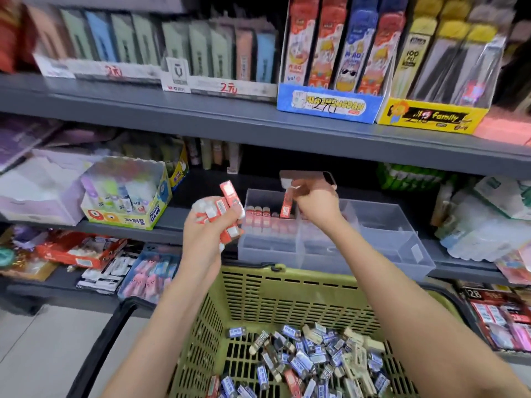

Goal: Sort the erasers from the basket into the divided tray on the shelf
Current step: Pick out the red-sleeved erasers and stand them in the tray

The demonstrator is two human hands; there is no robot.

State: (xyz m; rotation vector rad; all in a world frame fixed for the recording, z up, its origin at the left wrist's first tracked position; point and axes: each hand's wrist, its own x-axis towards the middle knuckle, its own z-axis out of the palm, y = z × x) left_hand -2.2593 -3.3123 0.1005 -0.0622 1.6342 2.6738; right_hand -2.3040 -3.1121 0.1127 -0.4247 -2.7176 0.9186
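A clear divided tray (382, 248) stands on the middle shelf, with a row of red erasers (260, 218) upright in its left compartment. My left hand (214, 225) grips a bunch of red erasers (227, 201) to the left of the tray. Over the left compartment, my right hand (313, 201) pinches one red eraser (286, 206) upright, its lower end just above the row. Below both arms sits the green basket (258, 294), holding several blue, beige and red erasers (313, 360).
A box of glue sticks (126, 196) stands on the shelf left of the tray. Packaged goods (482, 222) crowd its right side. The upper shelf (258, 116) overhangs the tray and carries pen and pencil display boxes. Lower shelves hold more stationery packs.
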